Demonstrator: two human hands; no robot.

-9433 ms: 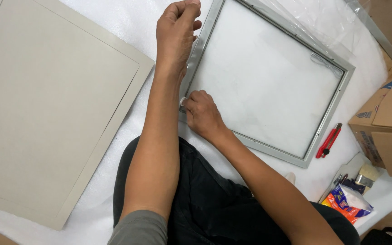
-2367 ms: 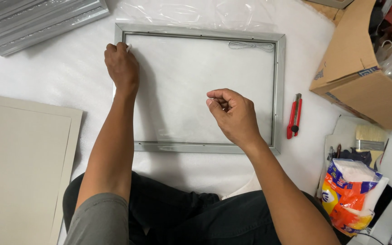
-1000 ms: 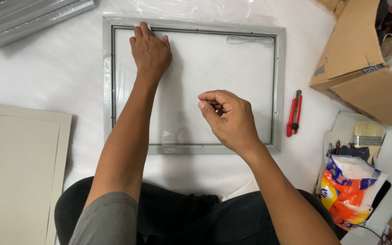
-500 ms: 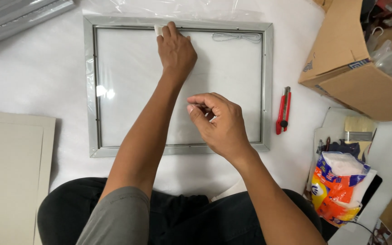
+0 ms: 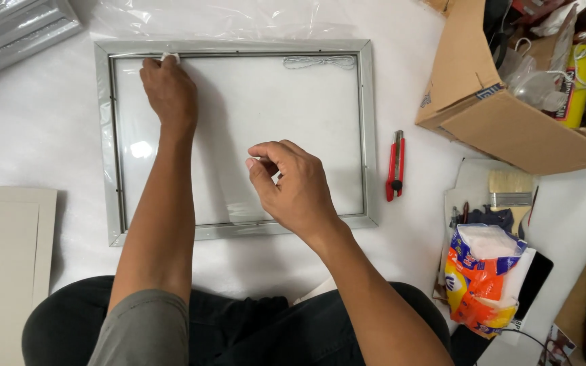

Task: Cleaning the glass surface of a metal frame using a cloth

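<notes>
A grey metal picture frame [image 5: 367,135] with a glass pane lies flat on white foam sheeting in front of me. My left hand [image 5: 169,95] reaches to the frame's top left inner edge and presses a small white pad [image 5: 168,57] there. Over the middle of the glass hovers my right hand [image 5: 293,186], thumb and forefinger pinched together; I cannot tell whether anything small is between them. A coil of thin white cord [image 5: 320,62] lies inside the frame at the top right.
A red utility knife [image 5: 395,166] lies right of the frame. Further right are an open cardboard box [image 5: 510,122] of supplies, a paintbrush [image 5: 510,190] and an orange and white bag [image 5: 486,278]. A beige backing board [image 5: 1,271] lies left, grey frame bars [image 5: 15,27] at top left.
My left hand has slid along the frame's top inner edge from the middle to the left corner. The right hand stays pinched over the glass.
</notes>
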